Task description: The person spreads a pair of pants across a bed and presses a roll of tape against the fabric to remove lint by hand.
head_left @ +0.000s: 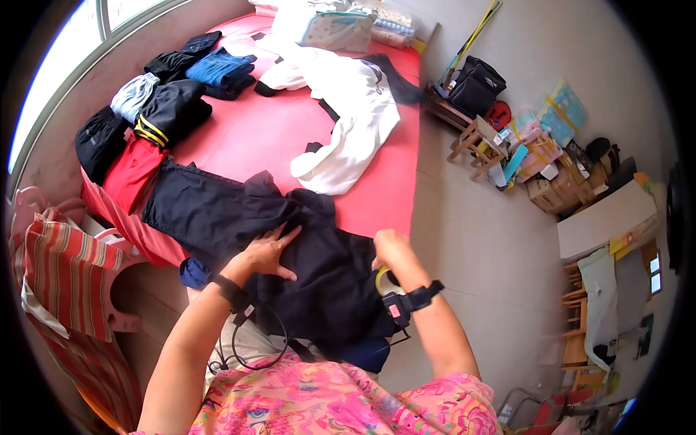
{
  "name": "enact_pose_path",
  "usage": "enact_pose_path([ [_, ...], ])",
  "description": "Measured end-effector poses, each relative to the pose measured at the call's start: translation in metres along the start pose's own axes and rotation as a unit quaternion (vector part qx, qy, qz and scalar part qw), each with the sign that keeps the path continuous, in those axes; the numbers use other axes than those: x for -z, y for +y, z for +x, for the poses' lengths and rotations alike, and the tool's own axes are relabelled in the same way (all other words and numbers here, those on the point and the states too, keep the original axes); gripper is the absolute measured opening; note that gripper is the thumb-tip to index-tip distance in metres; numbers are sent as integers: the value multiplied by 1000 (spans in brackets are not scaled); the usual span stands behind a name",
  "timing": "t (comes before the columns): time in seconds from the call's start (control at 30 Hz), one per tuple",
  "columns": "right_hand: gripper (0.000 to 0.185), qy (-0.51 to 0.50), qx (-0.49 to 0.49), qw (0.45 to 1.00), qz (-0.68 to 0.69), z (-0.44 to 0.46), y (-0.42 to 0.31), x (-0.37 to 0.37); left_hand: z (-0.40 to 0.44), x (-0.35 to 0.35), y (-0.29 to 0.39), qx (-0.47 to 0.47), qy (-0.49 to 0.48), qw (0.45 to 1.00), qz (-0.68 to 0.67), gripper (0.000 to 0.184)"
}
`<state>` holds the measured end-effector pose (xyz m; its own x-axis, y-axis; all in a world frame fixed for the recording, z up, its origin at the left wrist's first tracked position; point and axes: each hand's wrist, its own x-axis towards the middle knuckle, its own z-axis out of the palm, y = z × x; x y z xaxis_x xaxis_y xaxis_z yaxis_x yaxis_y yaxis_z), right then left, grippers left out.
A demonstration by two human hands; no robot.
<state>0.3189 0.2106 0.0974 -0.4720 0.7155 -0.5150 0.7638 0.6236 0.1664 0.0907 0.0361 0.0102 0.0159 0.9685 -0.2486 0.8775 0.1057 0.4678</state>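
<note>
A pair of black trousers, as they look, lies loosely spread across the near end of the bed and over my lap. My left hand rests on the cloth, fingers spread and pressing it down. At the right edge of the same trousers, my right hand is closed, its curled fingers on the cloth edge; the fingertips are partly hidden. Beyond them a white long-sleeved top with black cuffs lies crumpled on the pink bed sheet.
Folded clothes line the bed's window side: blue jeans, a black garment with yellow stripes, red cloth. A pink chair with striped fabric stands at left. A wooden stool, black bag and boxes stand at right.
</note>
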Motion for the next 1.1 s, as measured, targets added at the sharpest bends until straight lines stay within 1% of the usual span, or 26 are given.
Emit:
enact_pose_path([
  [0.03, 47, 1, 20, 1000, -16, 21, 2, -38, 0, -1, 0, -2, 4, 1000, -1, 121],
  [0.1, 51, -48, 21, 998, -16, 31, -2, -61, -2, 1, 2, -5, -3, 1000, -5, 121],
  [0.13, 52, -57, 32, 998, -5, 25, 3, -47, 0, 3, 3, -6, -5, 1000, -11, 121],
  [0.17, 48, -39, 34, 998, -20, 22, 5, -41, -2, 3, 2, -4, -6, 1000, -11, 121],
  [0.23, 53, -97, 2, 994, 45, 18, 23, -30, 0, 4, 2, -7, -8, 1000, -12, 121],
  [0.27, 52, -91, -22, 993, 73, 6, 33, -18, 1, 3, 1, -8, -8, 1000, -13, 121],
  [0.37, 47, -41, -44, 996, 69, -24, 54, 6, 1, 2, 0, -11, -13, 1000, -22, 121],
  [0.4, 33, 11, -41, 996, 83, -23, 60, -4, 1, 2, 0, -9, -14, 1000, -20, 121],
  [0.43, 33, 10, -43, 996, 83, -23, 59, -10, 1, 3, 1, -7, -13, 1000, -18, 121],
  [0.5, 34, 40, -4, 996, 82, -22, 43, -22, 2, 4, 1, -7, -16, 1000, -12, 120],
  [0.53, 37, -2, -2, 999, 34, -8, 33, -42, 1, 5, 1, -5, -15, 1000, -14, 120],
  [0.57, 40, 37, 18, 999, 7, 6, 28, -78, 0, 5, 2, -4, -14, 1000, -15, 120],
  [0.63, 41, -30, 26, 999, 11, 12, 23, -67, 2, 4, 2, -5, -6, 1000, -15, 120],
  [0.7, 41, -88, 14, 996, 17, 16, 28, -55, -3, 0, 0, -6, -5, 1000, -13, 120],
  [0.73, 39, -116, -23, 992, 50, 18, 40, -53, -1, -1, -1, -13, 5, 1000, -1, 120],
  [0.77, 38, -100, -35, 991, 75, 14, 55, -50, 1, -1, -1, -19, 17, 1000, 8, 119],
  [0.83, 54, -87, -64, 993, 50, 2, 80, -29, 2, 1, -1, -13, 5, 1000, -12, 120],
  [0.93, 44, -26, -123, 983, 134, -10, 96, -6, 2, 2, 0, -7, -16, 1000, -26, 120],
  [0.97, 44, -26, -123, 983, 134, -6, 96, -10, 2, 3, 1, -4, -17, 1000, -19, 120],
  [1.03, 33, 96, -72, 982, 149, 11, 89, -28, 1, 4, 2, 0, -19, 1000, -19, 120],
  [1.07, 32, 113, -70, 984, 123, 22, 82, -39, 0, 5, 3, 3, -20, 1000, -20, 120],
  [1.1, 33, 136, -89, 982, 96, 33, 71, -54, 0, 5, 3, 7, -19, 1000, -19, 120],
])
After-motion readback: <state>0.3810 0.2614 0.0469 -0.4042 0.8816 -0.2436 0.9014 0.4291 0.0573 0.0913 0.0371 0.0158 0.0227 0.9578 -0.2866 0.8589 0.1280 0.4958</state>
